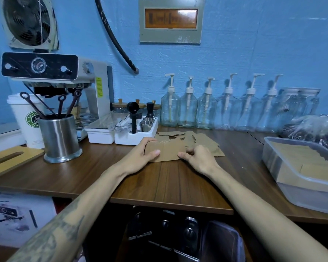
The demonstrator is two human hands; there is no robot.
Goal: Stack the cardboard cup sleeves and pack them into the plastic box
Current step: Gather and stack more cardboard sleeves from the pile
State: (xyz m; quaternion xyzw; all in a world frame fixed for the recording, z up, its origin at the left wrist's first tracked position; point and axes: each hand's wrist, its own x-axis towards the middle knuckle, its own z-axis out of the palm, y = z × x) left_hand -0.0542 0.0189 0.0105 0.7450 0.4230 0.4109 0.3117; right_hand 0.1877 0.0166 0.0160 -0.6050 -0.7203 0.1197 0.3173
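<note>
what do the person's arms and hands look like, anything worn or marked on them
Both forearms are bare, with no sleeves in view. The left hand and right hand wear no gloves, and no rings or watch show. The left forearm carries dark tattoo markings; the right forearm shows none.

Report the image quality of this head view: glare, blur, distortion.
Head view: glare whitens the right part of the wall panel's orange window; wide-angle distortion bows the table edge and stretches the forearms; the right-hand pump bottles and plastic box are soft, while the left hand, right hand and cardboard sleeve stay reasonably sharp.
</note>
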